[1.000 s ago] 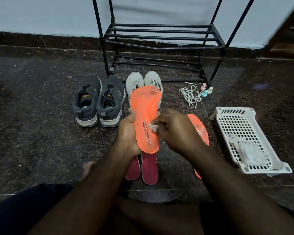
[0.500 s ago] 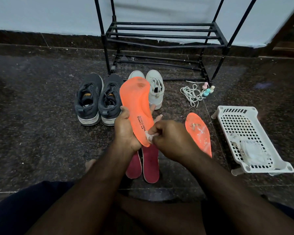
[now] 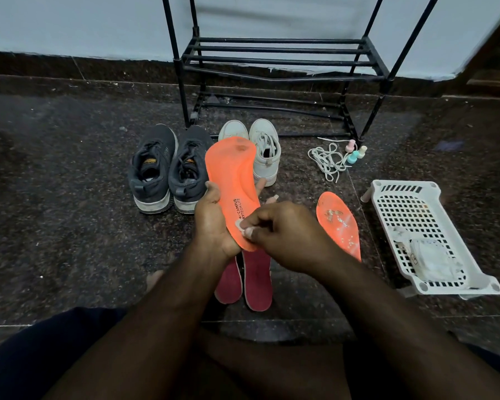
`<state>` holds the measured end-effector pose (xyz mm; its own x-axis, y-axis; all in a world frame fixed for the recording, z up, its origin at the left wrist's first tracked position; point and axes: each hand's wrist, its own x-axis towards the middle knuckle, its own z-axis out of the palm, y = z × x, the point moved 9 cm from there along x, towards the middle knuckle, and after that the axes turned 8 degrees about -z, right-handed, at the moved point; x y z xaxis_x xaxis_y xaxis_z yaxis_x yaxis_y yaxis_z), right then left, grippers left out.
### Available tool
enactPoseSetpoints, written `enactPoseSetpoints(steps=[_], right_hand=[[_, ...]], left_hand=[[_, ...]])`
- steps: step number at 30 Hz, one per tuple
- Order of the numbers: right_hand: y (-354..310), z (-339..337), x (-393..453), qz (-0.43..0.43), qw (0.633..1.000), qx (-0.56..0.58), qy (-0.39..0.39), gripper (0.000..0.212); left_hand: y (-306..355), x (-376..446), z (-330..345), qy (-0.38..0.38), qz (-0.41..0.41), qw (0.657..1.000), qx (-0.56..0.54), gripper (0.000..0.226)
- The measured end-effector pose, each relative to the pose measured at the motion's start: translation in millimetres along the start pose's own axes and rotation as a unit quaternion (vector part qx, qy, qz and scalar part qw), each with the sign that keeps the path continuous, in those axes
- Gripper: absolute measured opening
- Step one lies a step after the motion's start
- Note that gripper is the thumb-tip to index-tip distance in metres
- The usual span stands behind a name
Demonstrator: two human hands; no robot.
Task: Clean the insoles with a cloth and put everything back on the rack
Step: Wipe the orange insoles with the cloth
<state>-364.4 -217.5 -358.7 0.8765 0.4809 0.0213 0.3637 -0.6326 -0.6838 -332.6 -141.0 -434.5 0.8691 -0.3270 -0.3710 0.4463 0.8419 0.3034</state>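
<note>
On the dark stone floor in front of the black shoe rack (image 3: 283, 62), I judge I'm mid-wipe on one orange insole (image 3: 231, 183), which I hold up, tilted, above the pair of maroon insoles (image 3: 244, 280) lying flat below. My left hand (image 3: 214, 223) grips it near the heel end, thumb across the printed face and fingertips just visible behind the far edge. My right hand (image 3: 283, 232) has its fingers curled tight together, pinching a small pale wad (the cloth (image 3: 243, 228), I take it, though barely any shows) against the insole's heel end. The second orange insole (image 3: 339, 226) lies on the floor to the right, speckled with white marks, so it looks uncleaned. Next, I'd say, the wipe needs to travel up toward the toe with steady pressure while the left grip resists bending. The grey sneakers (image 3: 171, 174), white sneakers (image 3: 260, 151), loose laces (image 3: 328, 161) and white basket (image 3: 433, 241) sit off the rack.
</note>
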Motion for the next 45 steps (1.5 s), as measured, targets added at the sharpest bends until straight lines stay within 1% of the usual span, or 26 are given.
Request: enactPoseSetpoints(steps=[2, 5, 8, 10, 13, 16, 17, 18, 20, 21, 22, 23, 25, 26, 28, 31, 33, 34, 35, 37, 38, 39, 40, 42, 45], right_hand=[[3, -6, 0, -0.007, 0.999, 0.034, 0.002, 0.022], [3, -5, -1, -0.032, 0.999, -0.006, 0.019, 0.033], [0, 0, 3, -0.063, 0.997, -0.027, 0.047, 0.036], [4, -2, 4, -0.057, 0.996, -0.03, 0.062, 0.032], [12, -6, 4, -0.032, 0.994, -0.007, 0.101, 0.022], [23, -9, 4, 0.012, 0.989, 0.026, 0.147, 0.009], [27, -10, 4, 0.026, 0.988, 0.047, 0.142, 0.007], [31, -9, 6, 0.035, 0.99, 0.069, 0.118, 0.007], [31, -5, 9, 0.02, 0.995, 0.095, 0.034, 0.016], [29, -2, 8, 0.002, 0.996, 0.093, -0.006, 0.023], [25, 0, 7, -0.013, 0.996, 0.081, -0.03, 0.028], [22, 2, 6, -0.023, 0.997, 0.064, -0.035, 0.033], [16, 3, 5, -0.044, 0.999, 0.016, -0.001, 0.038], [13, 3, 6, -0.056, 0.998, -0.011, 0.023, 0.037], [10, -1, 7, -0.072, 0.994, -0.04, 0.068, 0.028], [15, -6, 7, -0.054, 0.99, -0.026, 0.131, 0.013], [19, -9, 7, -0.034, 0.987, -0.017, 0.158, 0.012], [22, -10, 8, -0.031, 0.988, 0.0, 0.149, 0.012], [23, -10, 11, -0.035, 0.992, 0.023, 0.119, 0.012], [23, -6, 12, -0.059, 0.996, 0.056, 0.021, 0.017], [22, -3, 11, -0.072, 0.996, 0.053, -0.019, 0.02], [21, -2, 10, -0.086, 0.995, 0.038, -0.038, 0.023], [20, -2, 9, -0.1, 0.994, 0.018, -0.033, 0.024], [19, -1, 9, -0.109, 0.994, -0.014, 0.012, 0.024], [20, -1, 10, -0.073, 0.992, -0.033, 0.096, 0.018]], left_hand=[[2, 0, -1, -0.004, 0.0, 1.0, -0.01, 0.068], [0, 1, -2, 0.002, -0.008, 1.0, -0.008, 0.067], [-4, -2, -3, 0.018, -0.024, 0.999, 0.018, 0.07], [-7, -2, -5, 0.037, -0.034, 0.998, 0.033, 0.072], [-12, 0, -11, 0.069, -0.046, 0.996, 0.033, 0.076], [-17, 1, -10, 0.054, -0.065, 0.996, 0.034, 0.092], [-18, 0, -8, 0.042, -0.072, 0.996, 0.036, 0.095], [-18, 0, -8, 0.031, -0.075, 0.996, 0.035, 0.095], [-14, 0, -7, 0.023, -0.073, 0.997, 0.026, 0.085], [-13, 0, -6, 0.026, -0.069, 0.997, 0.025, 0.079], [-12, 0, -5, 0.03, -0.064, 0.997, 0.027, 0.075], [-12, -1, -4, 0.033, -0.062, 0.997, 0.028, 0.073], [-13, -3, -2, 0.035, -0.061, 0.997, 0.021, 0.072], [-14, -4, -2, 0.04, -0.063, 0.997, 0.022, 0.073], [-13, -5, -5, 0.055, -0.065, 0.996, 0.028, 0.076], [-16, -5, -2, 0.047, -0.067, 0.996, 0.043, 0.089], [-21, -5, 2, 0.033, -0.072, 0.995, 0.063, 0.095], [-21, -5, 1, 0.028, -0.076, 0.995, 0.066, 0.095], [-20, -5, -1, 0.025, -0.079, 0.995, 0.058, 0.094], [-15, -1, -5, 0.025, -0.079, 0.996, 0.035, 0.084], [-13, -1, -6, 0.024, -0.078, 0.996, 0.031, 0.077], [-12, -1, -5, 0.023, -0.077, 0.996, 0.031, 0.073], [-13, -1, -5, 0.027, -0.073, 0.996, 0.033, 0.072], [-15, -2, -6, 0.044, -0.062, 0.996, 0.036, 0.071], [-20, -3, -8, 0.066, -0.063, 0.996, 0.025, 0.07]])
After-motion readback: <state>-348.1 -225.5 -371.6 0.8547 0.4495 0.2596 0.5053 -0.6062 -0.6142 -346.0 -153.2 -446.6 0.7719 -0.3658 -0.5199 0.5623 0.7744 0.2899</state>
